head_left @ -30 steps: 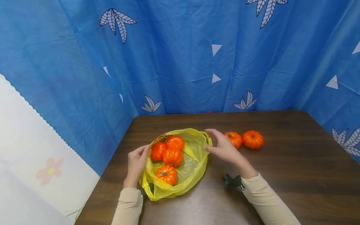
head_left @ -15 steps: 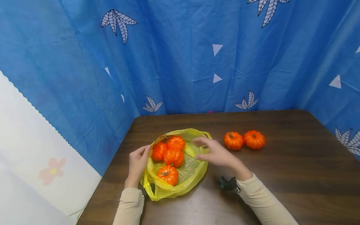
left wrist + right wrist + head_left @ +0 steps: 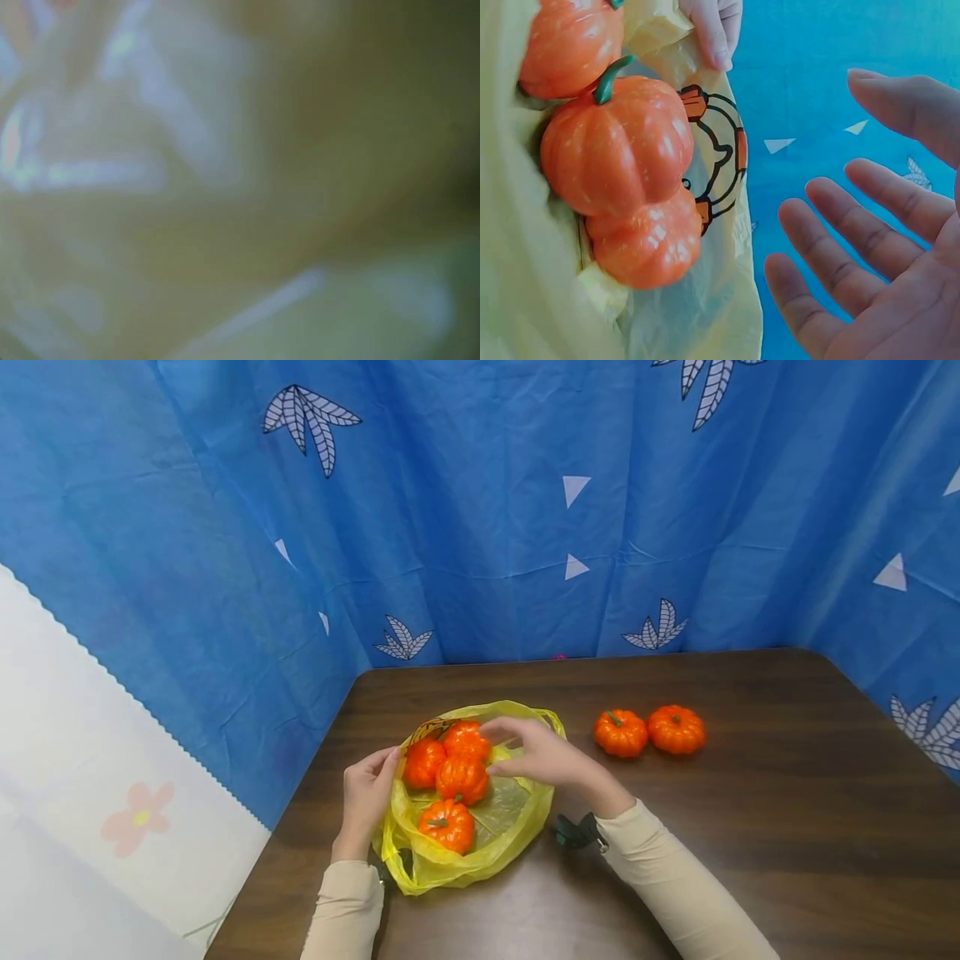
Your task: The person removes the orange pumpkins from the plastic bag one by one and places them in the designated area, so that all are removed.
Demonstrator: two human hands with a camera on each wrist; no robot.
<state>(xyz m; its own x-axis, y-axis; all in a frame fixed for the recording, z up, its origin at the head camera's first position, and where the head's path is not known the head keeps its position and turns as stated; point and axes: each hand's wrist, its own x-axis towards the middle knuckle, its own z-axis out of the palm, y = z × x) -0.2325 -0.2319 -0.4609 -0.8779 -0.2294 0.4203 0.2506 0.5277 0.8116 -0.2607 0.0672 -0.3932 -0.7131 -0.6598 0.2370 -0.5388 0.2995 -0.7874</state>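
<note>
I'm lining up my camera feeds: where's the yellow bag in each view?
Head: yellow bag at lower centre.
Left wrist: too blurred to be sure; the yellowish blur across the picture may be it.
Right wrist: left side, to just past the middle.
Shared landmark, head and right wrist: the orange pumpkins inside the bag.

The right hand [image 3: 547, 762] moves from the rim of the yellow plastic bag [image 3: 521, 831] to near its pumpkins [image 3: 462, 779], toward the left hand [image 3: 366, 795].
</note>
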